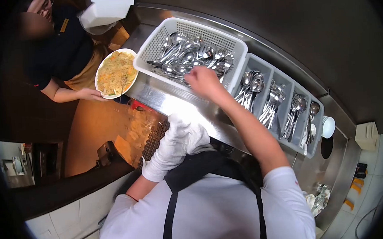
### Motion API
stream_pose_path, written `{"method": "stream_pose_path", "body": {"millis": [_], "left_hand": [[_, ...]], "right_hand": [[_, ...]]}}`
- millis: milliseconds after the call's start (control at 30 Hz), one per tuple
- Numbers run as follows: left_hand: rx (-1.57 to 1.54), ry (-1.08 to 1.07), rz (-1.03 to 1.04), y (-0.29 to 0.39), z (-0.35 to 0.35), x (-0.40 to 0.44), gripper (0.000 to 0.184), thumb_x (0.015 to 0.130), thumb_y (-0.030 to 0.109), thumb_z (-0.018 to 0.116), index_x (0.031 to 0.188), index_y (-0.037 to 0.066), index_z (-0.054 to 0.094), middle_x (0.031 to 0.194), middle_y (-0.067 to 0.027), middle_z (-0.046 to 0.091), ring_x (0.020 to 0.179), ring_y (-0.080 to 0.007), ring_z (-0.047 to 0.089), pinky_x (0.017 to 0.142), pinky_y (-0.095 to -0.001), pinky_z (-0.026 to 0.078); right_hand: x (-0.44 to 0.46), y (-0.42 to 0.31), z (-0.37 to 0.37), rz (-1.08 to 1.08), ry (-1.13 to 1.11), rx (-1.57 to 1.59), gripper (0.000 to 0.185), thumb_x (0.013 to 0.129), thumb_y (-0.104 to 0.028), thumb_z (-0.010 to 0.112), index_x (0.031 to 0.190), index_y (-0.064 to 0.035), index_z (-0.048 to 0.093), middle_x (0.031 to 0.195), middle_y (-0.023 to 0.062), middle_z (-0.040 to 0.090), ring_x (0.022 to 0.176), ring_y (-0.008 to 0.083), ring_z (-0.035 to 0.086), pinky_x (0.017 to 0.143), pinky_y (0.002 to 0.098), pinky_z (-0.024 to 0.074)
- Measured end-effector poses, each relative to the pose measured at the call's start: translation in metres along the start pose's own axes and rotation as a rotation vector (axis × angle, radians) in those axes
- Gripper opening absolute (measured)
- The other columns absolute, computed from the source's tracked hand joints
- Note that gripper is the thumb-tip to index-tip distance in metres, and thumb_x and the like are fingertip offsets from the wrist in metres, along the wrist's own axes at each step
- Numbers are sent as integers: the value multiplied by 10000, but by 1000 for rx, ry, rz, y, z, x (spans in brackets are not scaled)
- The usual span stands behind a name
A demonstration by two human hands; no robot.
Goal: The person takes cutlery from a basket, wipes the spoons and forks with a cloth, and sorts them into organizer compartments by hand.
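My right hand (204, 81) reaches over the front edge of a white perforated basket (153, 42). Its fingers are curled in, and what they hold, if anything, is hidden. Under and beyond it lies a jumbled heap of metal spoons and forks (188, 54). A white cloth (179, 135) covers my left hand and forearm, hiding the fingers; it is near the counter edge, below the basket. Right of the basket stands a grey cutlery tray (283, 137), its compartments holding spoons (253, 83), forks (275, 95), more spoons (298, 105) and several ladle-like utensils (314, 109).
At the left a person (62, 48) holds an oval plate of noodles (117, 73) by its rim, close to the basket. White bowls (328, 126) stand beside the tray. The steel counter (155, 95) runs along the front; more utensils (321, 197) lie at lower right.
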State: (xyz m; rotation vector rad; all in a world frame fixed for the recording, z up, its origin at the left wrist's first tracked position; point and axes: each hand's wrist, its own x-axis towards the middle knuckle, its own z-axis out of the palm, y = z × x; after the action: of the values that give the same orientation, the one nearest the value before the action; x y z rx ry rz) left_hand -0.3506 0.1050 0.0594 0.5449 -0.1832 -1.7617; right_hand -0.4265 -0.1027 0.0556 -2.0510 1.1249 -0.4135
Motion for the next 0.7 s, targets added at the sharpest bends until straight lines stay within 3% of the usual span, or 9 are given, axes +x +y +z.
{"method": "stream_pose_path", "body": {"millis": [67, 133, 267, 300, 400, 433, 533, 567, 700], "left_hand": [[35, 51, 41, 2, -36, -9, 370, 997, 347, 494, 1226, 63, 552, 1130, -68, 616, 1056, -190, 606, 930, -338, 477], [167, 226, 41, 4, -66, -19, 378, 995, 291, 517, 1287, 51, 513, 1207, -81, 586, 1113, -189, 589, 968, -341, 465], [129, 136, 30, 35, -90, -22, 351, 990, 284, 514, 1255, 53, 517, 1181, -89, 587, 1091, -197, 586, 950, -344, 464], [108, 115, 28, 45, -94, -23, 344, 989, 282, 513, 1246, 54, 518, 1174, -91, 587, 1085, -198, 585, 945, -345, 464], [53, 93, 32, 72, -107, -34, 324, 985, 277, 510, 1222, 55, 521, 1155, -97, 588, 1068, -204, 583, 931, -348, 463], [39, 85, 34, 80, -112, -39, 318, 984, 275, 509, 1213, 56, 522, 1148, -99, 588, 1062, -206, 582, 927, -348, 463], [-12, 63, 46, 100, -123, -47, 298, 980, 270, 506, 1189, 58, 525, 1128, -106, 589, 1046, -212, 580, 913, -351, 462], [-27, 60, 48, 105, -127, -49, 291, 979, 268, 505, 1181, 58, 526, 1122, -108, 589, 1040, -214, 579, 908, -352, 462], [-65, 53, 57, 120, -133, -53, 266, 974, 260, 502, 1148, 61, 531, 1095, -116, 590, 1017, -221, 576, 890, -355, 461]], "right_hand": [[64, -19, 27, 168, 19, -202, 503, 877, -465, 630, 1109, -23, 690, 1075, 214, 688, 1009, 378, 664, 841, 415, 523], [118, -19, 60, 317, -33, -299, 589, 886, -547, 593, 1149, -28, 684, 1144, 197, 677, 1081, 351, 648, 884, 418, 515], [163, -36, 95, 623, 44, -351, 743, 866, -677, 548, 1202, -26, 665, 1254, 139, 643, 1188, 292, 599, 949, 428, 490], [167, -42, 102, 686, 104, -323, 768, 834, -677, 596, 1228, -20, 647, 1339, 172, 567, 1224, 329, 557, 983, 430, 471], [187, -65, 118, 961, 197, -157, 772, 786, -656, 675, 1233, -26, 645, 1403, 231, 473, 1267, 368, 499, 1005, 435, 456], [189, -71, 121, 965, 228, -41, 1043, 794, -543, 718, 1446, 134, 266, 1376, 285, 432, 1258, 374, 440, 1055, 494, 309], [258, -39, 154, 1324, 554, -25, 1129, 781, -448, 745, 1476, 156, 91, 1383, 293, 417, 1268, 383, 426, 1057, 501, 294], [257, -38, 152, 1275, 534, 34, 1111, 794, -325, 730, 1476, 157, -2, 1377, 310, 415, 1253, 386, 436, 1064, 498, 275], [222, -69, 144, 1121, 511, -41, 1137, 772, -260, 755, 1515, 59, -44, 1424, 251, 403, 1328, 358, 396, 1104, 465, 345]]}}
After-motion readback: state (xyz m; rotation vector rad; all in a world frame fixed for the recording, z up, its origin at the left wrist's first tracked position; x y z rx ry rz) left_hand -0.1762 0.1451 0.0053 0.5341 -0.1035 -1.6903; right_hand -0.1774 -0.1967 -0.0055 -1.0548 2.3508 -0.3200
